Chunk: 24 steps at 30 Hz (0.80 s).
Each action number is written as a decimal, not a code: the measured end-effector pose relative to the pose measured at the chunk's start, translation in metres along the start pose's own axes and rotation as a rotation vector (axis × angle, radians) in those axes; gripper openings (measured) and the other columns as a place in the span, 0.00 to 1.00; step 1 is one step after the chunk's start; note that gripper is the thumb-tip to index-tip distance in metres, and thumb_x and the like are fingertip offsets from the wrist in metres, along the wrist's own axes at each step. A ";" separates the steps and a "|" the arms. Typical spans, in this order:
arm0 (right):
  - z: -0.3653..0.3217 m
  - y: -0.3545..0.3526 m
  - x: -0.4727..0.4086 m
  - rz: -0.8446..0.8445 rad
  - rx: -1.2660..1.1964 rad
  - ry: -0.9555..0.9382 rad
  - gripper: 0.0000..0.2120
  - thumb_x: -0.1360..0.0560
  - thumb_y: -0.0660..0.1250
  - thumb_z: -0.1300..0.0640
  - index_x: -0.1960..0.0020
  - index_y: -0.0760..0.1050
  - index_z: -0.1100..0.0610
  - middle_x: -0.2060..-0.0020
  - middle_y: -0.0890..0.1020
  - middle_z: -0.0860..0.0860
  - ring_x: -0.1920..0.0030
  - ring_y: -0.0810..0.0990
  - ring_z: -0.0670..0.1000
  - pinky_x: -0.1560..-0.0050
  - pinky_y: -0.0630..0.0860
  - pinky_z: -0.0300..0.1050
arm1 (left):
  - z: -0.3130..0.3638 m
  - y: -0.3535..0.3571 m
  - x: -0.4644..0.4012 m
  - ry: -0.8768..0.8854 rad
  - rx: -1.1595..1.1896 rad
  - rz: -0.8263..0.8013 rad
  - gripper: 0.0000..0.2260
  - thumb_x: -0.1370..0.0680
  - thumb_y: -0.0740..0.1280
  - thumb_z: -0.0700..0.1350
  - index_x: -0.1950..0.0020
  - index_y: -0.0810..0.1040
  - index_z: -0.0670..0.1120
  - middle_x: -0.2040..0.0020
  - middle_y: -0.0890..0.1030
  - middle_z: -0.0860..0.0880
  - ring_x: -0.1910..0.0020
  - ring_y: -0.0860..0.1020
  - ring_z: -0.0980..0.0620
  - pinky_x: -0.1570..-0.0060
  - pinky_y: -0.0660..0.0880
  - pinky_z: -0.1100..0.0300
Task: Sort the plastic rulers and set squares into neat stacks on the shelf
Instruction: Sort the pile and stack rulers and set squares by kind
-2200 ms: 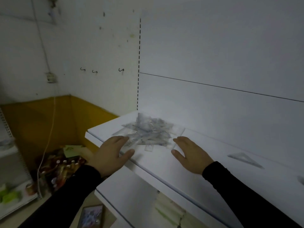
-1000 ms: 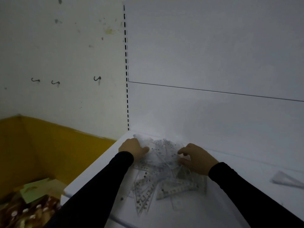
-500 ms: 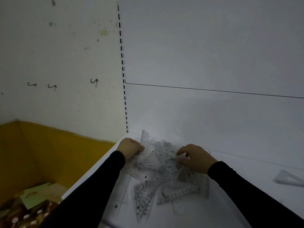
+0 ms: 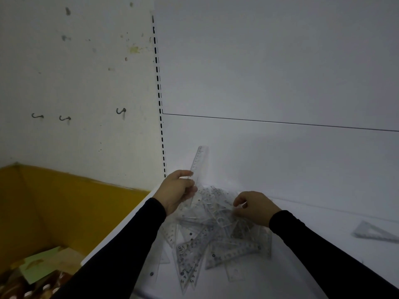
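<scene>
Left hand [image 4: 177, 190] grips ruler [image 4: 199, 161], seemingly upright.

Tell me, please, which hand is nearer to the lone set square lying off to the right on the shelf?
Right. The right hand rests on the pile, with bare shelf between it and the set square; the left hand is beyond the pile, holding a ruler.
</scene>
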State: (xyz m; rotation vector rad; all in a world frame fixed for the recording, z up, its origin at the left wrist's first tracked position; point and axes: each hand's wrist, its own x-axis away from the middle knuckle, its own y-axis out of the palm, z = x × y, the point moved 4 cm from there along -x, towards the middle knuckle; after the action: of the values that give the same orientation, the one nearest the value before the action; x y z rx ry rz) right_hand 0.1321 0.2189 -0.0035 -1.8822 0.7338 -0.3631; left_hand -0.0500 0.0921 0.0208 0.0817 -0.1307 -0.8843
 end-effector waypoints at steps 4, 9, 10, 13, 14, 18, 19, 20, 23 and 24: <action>0.000 -0.002 0.002 -0.006 0.026 0.004 0.10 0.27 0.67 0.52 0.46 0.78 0.51 0.54 0.74 0.45 0.53 0.73 0.46 0.53 0.66 0.35 | 0.012 0.008 0.003 0.126 -0.010 -0.066 0.11 0.22 0.66 0.42 0.41 0.74 0.42 0.64 0.73 0.47 0.71 0.70 0.53 0.68 0.68 0.58; 0.003 0.000 0.007 0.009 0.036 0.054 0.09 0.27 0.68 0.51 0.48 0.77 0.50 0.51 0.74 0.48 0.52 0.76 0.47 0.53 0.69 0.37 | 0.016 0.005 0.009 0.313 -0.384 -0.076 0.12 0.26 0.71 0.53 0.46 0.77 0.51 0.63 0.70 0.50 0.70 0.68 0.55 0.69 0.69 0.65; 0.003 0.000 0.009 0.009 0.049 0.064 0.08 0.26 0.67 0.50 0.48 0.76 0.50 0.49 0.75 0.49 0.50 0.77 0.48 0.53 0.69 0.37 | 0.015 0.002 0.010 0.342 -0.453 -0.070 0.12 0.26 0.70 0.53 0.46 0.77 0.51 0.62 0.71 0.51 0.70 0.69 0.56 0.69 0.69 0.67; 0.001 0.001 0.013 0.001 0.126 0.075 0.10 0.24 0.65 0.51 0.45 0.75 0.53 0.44 0.76 0.50 0.44 0.75 0.50 0.50 0.67 0.37 | 0.010 -0.014 0.009 0.381 -0.654 -0.057 0.12 0.26 0.69 0.55 0.45 0.76 0.53 0.58 0.76 0.54 0.64 0.75 0.56 0.63 0.71 0.66; 0.000 0.000 0.014 0.002 0.141 0.076 0.10 0.24 0.64 0.52 0.44 0.75 0.54 0.44 0.76 0.50 0.45 0.74 0.50 0.50 0.67 0.37 | 0.007 -0.019 0.009 0.383 -0.704 -0.060 0.12 0.26 0.68 0.55 0.45 0.76 0.53 0.57 0.77 0.55 0.60 0.77 0.56 0.61 0.70 0.65; -0.002 0.001 0.016 -0.001 0.130 0.092 0.04 0.25 0.65 0.52 0.51 0.72 0.49 0.54 0.74 0.46 0.53 0.71 0.47 0.53 0.66 0.37 | 0.001 -0.031 0.012 0.405 -0.876 -0.048 0.13 0.25 0.67 0.55 0.43 0.76 0.52 0.55 0.76 0.58 0.55 0.76 0.59 0.56 0.70 0.63; -0.002 0.002 0.017 0.005 0.113 0.102 0.04 0.26 0.66 0.52 0.53 0.72 0.48 0.56 0.73 0.45 0.54 0.71 0.47 0.54 0.65 0.37 | 0.001 -0.032 0.015 0.410 -0.892 -0.049 0.15 0.25 0.66 0.56 0.42 0.76 0.52 0.55 0.76 0.57 0.56 0.76 0.59 0.56 0.70 0.62; -0.001 0.002 0.018 0.014 0.102 0.111 0.04 0.26 0.67 0.51 0.53 0.72 0.48 0.56 0.73 0.44 0.54 0.71 0.47 0.54 0.65 0.37 | 0.001 -0.033 0.017 0.412 -0.901 -0.053 0.16 0.26 0.67 0.57 0.42 0.75 0.52 0.55 0.76 0.56 0.57 0.76 0.58 0.55 0.71 0.62; -0.002 0.004 0.023 0.040 0.056 0.141 0.05 0.27 0.68 0.51 0.53 0.73 0.48 0.53 0.75 0.46 0.53 0.73 0.47 0.52 0.67 0.37 | 0.001 -0.036 0.024 0.432 -0.957 -0.059 0.19 0.25 0.67 0.57 0.39 0.76 0.51 0.53 0.76 0.52 0.55 0.76 0.54 0.53 0.69 0.62; -0.002 0.003 0.025 0.050 0.038 0.150 0.05 0.27 0.69 0.51 0.53 0.74 0.48 0.52 0.75 0.46 0.53 0.73 0.47 0.52 0.68 0.37 | 0.000 -0.038 0.026 0.446 -0.979 -0.062 0.19 0.25 0.67 0.57 0.38 0.76 0.50 0.53 0.76 0.52 0.54 0.75 0.54 0.52 0.69 0.62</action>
State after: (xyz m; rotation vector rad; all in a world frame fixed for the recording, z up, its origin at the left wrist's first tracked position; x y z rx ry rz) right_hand 0.1491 0.2007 -0.0076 -1.8114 0.8671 -0.4866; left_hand -0.0629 0.0484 0.0185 -0.6306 0.7262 -0.8915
